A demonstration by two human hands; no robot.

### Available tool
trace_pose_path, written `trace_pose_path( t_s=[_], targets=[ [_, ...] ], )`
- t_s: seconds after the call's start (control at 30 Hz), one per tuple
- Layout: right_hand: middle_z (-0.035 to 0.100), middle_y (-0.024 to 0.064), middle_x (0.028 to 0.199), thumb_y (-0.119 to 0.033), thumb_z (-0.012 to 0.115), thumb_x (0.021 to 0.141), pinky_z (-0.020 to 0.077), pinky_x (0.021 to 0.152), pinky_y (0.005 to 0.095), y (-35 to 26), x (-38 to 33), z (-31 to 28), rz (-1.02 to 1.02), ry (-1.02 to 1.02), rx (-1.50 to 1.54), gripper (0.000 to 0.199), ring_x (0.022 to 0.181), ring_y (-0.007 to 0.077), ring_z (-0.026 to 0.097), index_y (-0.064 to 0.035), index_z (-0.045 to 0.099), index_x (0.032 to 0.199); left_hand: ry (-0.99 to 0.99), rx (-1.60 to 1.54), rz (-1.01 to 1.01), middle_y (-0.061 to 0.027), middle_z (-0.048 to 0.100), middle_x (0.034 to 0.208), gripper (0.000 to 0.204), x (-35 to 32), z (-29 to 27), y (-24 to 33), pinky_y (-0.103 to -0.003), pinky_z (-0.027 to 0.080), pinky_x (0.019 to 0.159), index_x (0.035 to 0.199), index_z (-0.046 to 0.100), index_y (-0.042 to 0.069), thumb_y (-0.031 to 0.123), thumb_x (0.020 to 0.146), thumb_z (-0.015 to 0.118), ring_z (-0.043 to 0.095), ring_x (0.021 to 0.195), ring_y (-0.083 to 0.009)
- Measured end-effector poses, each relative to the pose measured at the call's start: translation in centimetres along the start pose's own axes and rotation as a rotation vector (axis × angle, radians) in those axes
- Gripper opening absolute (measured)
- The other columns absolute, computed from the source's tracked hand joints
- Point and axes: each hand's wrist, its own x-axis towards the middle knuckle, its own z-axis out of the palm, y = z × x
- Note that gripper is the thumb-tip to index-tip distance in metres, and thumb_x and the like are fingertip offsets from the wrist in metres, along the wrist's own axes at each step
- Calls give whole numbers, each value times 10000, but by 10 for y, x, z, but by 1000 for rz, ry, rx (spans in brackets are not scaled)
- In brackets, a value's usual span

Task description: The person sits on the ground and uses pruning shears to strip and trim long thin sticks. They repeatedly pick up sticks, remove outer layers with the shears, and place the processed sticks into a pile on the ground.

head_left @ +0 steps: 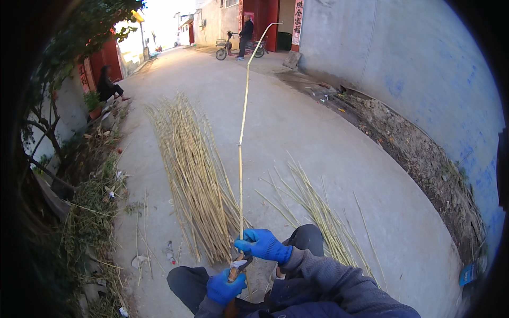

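Right hand point(263, 245) is closed around the long yellow cane point(242, 138) near its base; the cane's axis runs up and away from both hands. Left hand point(225, 289), just below, grips a short-handled knife point(238, 266) against it

Stalks, pale yellow: one long single stalk point(243, 127) held upright; two heaps on the ground, one large point(193, 175), one smaller and looser point(318, 209); individual stems too many to count. Gloved hands, blue: two point(263, 245) point(225, 289). Knife: one point(237, 266). Other persons: two, one seated point(108, 85), one standing point(246, 34). Scooter: one point(228, 49).
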Motion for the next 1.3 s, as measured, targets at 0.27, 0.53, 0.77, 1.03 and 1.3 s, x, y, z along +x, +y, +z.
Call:
trace_pose_path(
  t_s=[0.27, 0.53, 0.77, 1.03, 1.3],
  targets=[
    [663, 130, 982, -282, 492, 1014, 526, 797, 315, 4, -48, 23, -150, 3, 416, 372, 870, 197, 670, -24, 548, 1277, 66, -293, 214, -119, 686, 783, 259, 25, -1, 34, -284, 547, 548, 1102, 608, -51, 142, 928, 613, 678, 650, -165],
    [587, 108, 649, -251, 504, 984, 484, 529, 366, 12, -46, 6, -276, 104, -25, 181, 566, 274, 613, -95, 585, 1027, 53, -425, 114, -136, 677, 758, 238, 39, 17, 45, -295, 555, 553, 1076, 608, -48, 150, 944, 605, 663, 621, -197],
    [548, 118, 589, -195, 601, 903, 427, 429, 400, 25, -84, -11, -470, 237, -559, 118, 483, 319, 561, -87, 570, 939, 180, -504, 146, -129, 665, 757, 292, 70, -19, 44, -286, 534, 524, 1095, 607, -21, 226, 940, 625, 647, 605, -195],
    [569, 104, 610, -219, 584, 928, 448, 433, 380, 51, -180, -77, -554, -81, -473, 211, 471, 291, 567, -62, 577, 1069, 276, -675, 281, -113, 641, 780, 381, 124, -108, 57, -257, 513, 504, 1134, 600, -38, 282, 932, 641, 610, 604, -164],
    [660, 79, 723, -341, 480, 1003, 529, 605, 335, 23, -113, -78, 140, -208, 175, 422, 603, 168, 645, -80, 499, 1334, 186, -569, 214, -166, 688, 935, 369, 125, -9, 78, -298, 572, 526, 1139, 587, -67, 224, 922, 651, 675, 661, -212]
  ],
)
